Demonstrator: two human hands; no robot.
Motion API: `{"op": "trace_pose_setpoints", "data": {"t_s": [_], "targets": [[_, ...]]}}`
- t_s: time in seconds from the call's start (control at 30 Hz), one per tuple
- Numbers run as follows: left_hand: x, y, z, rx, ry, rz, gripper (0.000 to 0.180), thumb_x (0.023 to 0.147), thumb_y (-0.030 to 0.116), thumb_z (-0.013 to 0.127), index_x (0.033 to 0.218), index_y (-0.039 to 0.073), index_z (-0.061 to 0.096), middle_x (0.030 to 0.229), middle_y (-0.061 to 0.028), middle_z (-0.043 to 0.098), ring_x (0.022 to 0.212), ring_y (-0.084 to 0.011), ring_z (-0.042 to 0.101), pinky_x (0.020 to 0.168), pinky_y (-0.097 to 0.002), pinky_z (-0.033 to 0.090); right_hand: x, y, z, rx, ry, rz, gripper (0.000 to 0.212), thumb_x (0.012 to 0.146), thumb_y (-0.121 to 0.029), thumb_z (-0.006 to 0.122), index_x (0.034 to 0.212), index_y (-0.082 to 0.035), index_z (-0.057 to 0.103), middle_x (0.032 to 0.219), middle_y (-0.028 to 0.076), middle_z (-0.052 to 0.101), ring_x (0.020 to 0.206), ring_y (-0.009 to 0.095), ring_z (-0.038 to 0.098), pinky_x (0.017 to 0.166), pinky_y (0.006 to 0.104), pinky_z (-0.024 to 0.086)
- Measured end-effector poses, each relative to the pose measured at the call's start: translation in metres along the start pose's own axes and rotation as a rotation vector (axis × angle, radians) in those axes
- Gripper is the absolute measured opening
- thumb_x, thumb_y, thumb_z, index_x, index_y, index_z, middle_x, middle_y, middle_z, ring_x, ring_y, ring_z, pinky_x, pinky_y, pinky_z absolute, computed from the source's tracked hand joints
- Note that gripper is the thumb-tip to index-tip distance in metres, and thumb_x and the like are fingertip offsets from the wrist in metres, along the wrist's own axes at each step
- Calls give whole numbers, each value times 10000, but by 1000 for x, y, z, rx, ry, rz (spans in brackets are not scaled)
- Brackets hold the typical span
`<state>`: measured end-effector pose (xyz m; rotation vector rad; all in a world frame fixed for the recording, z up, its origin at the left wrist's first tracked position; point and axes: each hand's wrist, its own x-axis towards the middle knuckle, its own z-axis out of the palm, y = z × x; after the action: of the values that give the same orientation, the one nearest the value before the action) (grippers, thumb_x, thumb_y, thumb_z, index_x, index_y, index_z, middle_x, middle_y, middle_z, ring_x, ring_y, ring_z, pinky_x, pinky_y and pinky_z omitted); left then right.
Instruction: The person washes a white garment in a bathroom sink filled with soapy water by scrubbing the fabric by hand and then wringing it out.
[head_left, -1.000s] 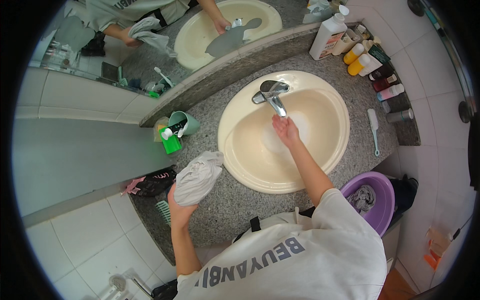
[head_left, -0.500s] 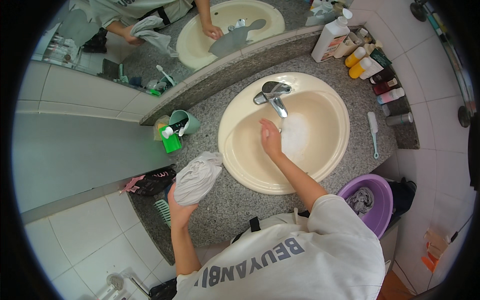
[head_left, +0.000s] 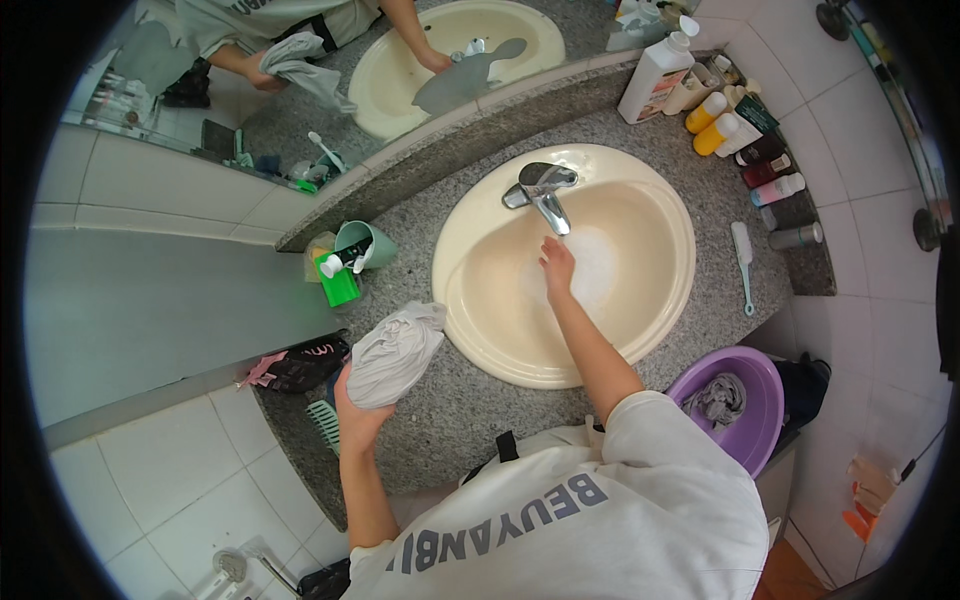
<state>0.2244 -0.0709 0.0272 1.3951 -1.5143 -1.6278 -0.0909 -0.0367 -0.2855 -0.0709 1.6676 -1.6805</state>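
A bunched light grey cloth (head_left: 396, 356) rests in my left hand (head_left: 362, 415), held over the counter just left of the sink. My left fingers are mostly hidden beneath it. Inside the cream oval sink (head_left: 500, 340), my right hand (head_left: 558, 268) hangs below the spout of the chrome faucet (head_left: 547, 190). Its fingers are apart and hold nothing. A whitish patch, perhaps suds or water, covers part of the basin to the right of this hand.
A green cup (head_left: 375, 245) and a bright green box (head_left: 340, 287) stand left of the sink. Several bottles (head_left: 715, 135) line the back right, and a brush (head_left: 743, 268) lies near them. A purple basin (head_left: 768, 400) holding grey cloth sits at right. The mirror (head_left: 300, 90) borders the counter.
My right hand has shifted slightly right and turned, coming more under the spout, with its fingers pointing more toward the faucet. My left hand keeps the cloth in about the same place.
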Motion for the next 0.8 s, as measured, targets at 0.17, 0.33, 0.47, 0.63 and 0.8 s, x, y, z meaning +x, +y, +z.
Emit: {"op": "trace_pose_setpoints", "data": {"t_s": [0.17, 0.33, 0.47, 0.63, 0.8], "targets": [[-1, -2, -1, -13, -11, -3, 594, 576, -6, 659, 1156, -30, 534, 1089, -66, 602, 970, -136, 567, 877, -244, 408, 18, -25, -31, 503, -144, 351, 338, 837, -44, 472, 1167, 24, 494, 1172, 191, 539, 1074, 323, 518, 977, 416, 391], [-1, -6, -1, -31, -10, -6, 623, 568, -15, 667, 1173, -30, 520, 1092, -71, 604, 986, -146, 573, 895, -259, 410, 15, -54, -58, -1035, -164, -369, 305, 808, -23, 483, 1102, -5, 560, 1115, 190, 576, 1004, 333, 552, 940, 405, 421], [-2, -5, 3, -31, -2, -36, 633, 565, -16, 668, 1180, -27, 517, 1093, -72, 605, 990, -149, 574, 900, -264, 412, 20, -91, -47, -939, 124, -755, 378, 773, -5, 492, 1142, -47, 564, 1166, 184, 561, 1085, 334, 521, 972, 425, 387], [4, -1, 7, -18, -45, -27, 628, 563, -17, 670, 1173, -25, 522, 1100, -70, 606, 987, -147, 574, 895, -264, 413, 61, -127, -18, -1187, 81, -1132, 425, 810, -52, 507, 1235, -59, 502, 1264, 177, 505, 1212, 314, 445, 1051, 481, 287], [3, 4, 8, 42, -9, -54, 622, 574, 2, 690, 1173, -23, 523, 1095, -68, 606, 978, -147, 576, 893, -261, 411, 78, -136, -28, -1332, 142, -940, 481, 845, -166, 543, 1298, -45, 440, 1365, 178, 412, 1314, 291, 330, 1099, 487, 179]]}}
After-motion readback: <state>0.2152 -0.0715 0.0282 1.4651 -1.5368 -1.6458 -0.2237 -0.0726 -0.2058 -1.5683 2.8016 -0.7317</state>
